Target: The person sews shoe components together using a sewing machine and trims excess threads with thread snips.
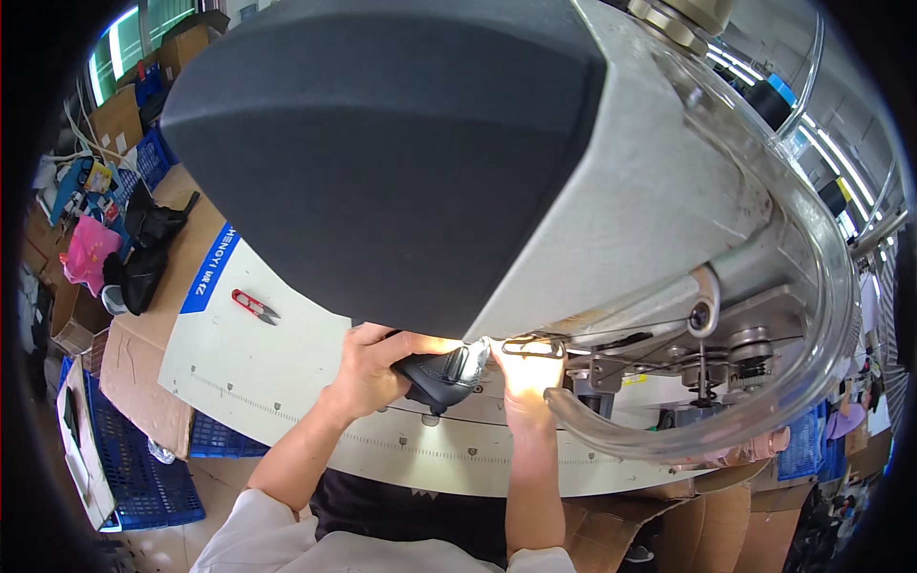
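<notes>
Snips lie left; left hand grasps the black piece by the machine, right hand just right, its grip unclear.

Pale worktop in the middle, light floor and blue crate near left, greenish window and cardboard boxes far left, bright tube lights far right.

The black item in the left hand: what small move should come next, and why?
Probably a slight, guided nudge of the black item with the left hand: that hand grips it beside the bright spot under the machine head, and the right hand is close by. The glare hides the right fingertips, so small and slow seems wisest.
</notes>
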The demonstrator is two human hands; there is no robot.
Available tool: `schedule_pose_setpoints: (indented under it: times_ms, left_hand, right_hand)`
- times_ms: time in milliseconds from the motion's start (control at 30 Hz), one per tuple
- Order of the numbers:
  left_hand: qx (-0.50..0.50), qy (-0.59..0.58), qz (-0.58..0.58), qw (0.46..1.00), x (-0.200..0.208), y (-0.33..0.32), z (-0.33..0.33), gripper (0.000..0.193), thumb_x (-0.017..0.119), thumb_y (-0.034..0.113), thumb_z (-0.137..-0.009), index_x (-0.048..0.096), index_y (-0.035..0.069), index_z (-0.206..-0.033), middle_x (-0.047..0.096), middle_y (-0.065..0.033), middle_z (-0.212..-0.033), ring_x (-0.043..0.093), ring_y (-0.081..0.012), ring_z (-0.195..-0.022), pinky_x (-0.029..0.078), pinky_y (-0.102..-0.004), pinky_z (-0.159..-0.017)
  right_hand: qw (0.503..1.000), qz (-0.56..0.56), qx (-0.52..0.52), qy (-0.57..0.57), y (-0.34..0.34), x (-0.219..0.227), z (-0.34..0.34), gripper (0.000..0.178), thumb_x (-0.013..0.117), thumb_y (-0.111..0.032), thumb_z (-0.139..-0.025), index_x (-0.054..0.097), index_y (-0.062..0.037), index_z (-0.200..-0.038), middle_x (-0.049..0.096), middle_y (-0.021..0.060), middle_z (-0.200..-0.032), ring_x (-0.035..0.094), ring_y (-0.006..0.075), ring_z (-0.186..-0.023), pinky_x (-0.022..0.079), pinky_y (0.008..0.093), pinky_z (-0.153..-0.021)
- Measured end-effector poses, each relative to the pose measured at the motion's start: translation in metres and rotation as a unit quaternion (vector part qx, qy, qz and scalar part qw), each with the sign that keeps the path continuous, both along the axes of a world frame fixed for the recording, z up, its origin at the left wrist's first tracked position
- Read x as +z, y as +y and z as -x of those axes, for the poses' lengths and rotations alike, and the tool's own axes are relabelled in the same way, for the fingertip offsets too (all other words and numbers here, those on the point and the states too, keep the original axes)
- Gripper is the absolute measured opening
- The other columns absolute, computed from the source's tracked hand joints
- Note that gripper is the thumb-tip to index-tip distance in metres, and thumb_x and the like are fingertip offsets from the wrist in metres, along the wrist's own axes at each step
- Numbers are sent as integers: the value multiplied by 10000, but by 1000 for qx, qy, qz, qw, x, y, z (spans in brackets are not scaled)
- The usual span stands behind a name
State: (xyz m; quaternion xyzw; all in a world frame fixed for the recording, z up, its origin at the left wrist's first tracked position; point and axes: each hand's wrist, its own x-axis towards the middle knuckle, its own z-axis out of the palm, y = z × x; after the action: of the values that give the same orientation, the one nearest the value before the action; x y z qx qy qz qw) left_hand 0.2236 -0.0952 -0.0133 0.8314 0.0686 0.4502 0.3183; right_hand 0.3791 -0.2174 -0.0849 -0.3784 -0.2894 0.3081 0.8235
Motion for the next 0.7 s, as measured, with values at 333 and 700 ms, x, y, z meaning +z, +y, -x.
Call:
schedule_pose_setpoints:
  times_ms: [333, 700]
  left_hand:
    - [-49, 0, 69, 996, -14, 26, -9, 426, 652, -166, -570, 712, 97, -900, 673, -37, -923, 633, -241, -867, 481, -308, -784]
    - [-16, -6, 73, 997, -6, 3, -7, 415, 651, -138, -530, 715, 66, -886, 674, -66, -921, 635, -251, -858, 491, -297, -737]
  right_hand:
    - [968, 118, -183, -122, -1, 14, 8, 166, 684, -1, -804, 537, -51, -864, 551, 22, -857, 521, 116, -794, 451, 286, -721]
    - [997, 36, 31, 63, -10, 9, 1, 112, 675, -16, -831, 631, -5, -934, 629, 39, -884, 579, 113, -791, 481, 271, -711]
